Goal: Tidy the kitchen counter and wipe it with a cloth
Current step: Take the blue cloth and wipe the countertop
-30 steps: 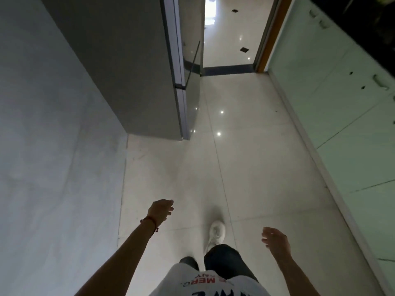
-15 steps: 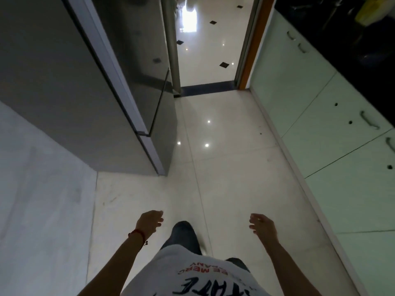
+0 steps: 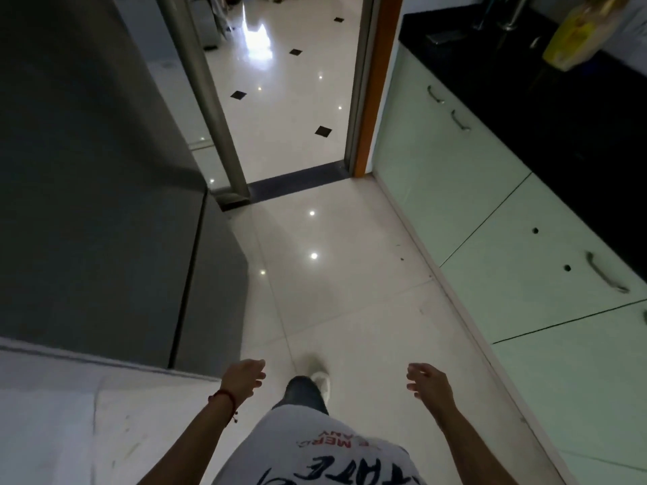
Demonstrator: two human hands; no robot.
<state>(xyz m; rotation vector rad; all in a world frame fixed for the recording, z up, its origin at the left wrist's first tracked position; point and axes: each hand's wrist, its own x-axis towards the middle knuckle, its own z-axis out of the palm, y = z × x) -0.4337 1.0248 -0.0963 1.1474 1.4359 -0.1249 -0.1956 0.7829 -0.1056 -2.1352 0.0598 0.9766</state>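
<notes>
1. Low in the head view, above a glossy pale tiled floor (image 3: 350, 309), both bare hands hung in front of the person's body, well apart from each other and touching nothing.
2. The left hand (image 3: 243, 378) had its fingers loosely curled and relaxed, grasping nothing; a red thread bracelet (image 3: 224, 399) circled its wrist.
3. The right hand (image 3: 429, 381) was likewise released, its fingers slack and slightly spread, with nothing in it.
4. Between the two hands a dark trouser leg (image 3: 303, 393) and a white shoe (image 3: 322, 381) showed, the shoe blurred. A white printed T-shirt (image 3: 315, 453) filled the bottom edge.
5. The black desk (image 3: 546, 110) ran along the right side, far from both hands, over pale green cabinet fronts (image 3: 525, 267) with metal handles.
6. On that desk, near the top right corner, stood a yellow bag (image 3: 570, 33), blurred, with metal stems just beside it whose nature could not be told. No cloth could be made out anywhere.
7. A grey refrigerator (image 3: 98, 190) stood on the left, and a doorway with an orange-brown frame (image 3: 376, 89) opened ahead onto a brighter tiled room.
</notes>
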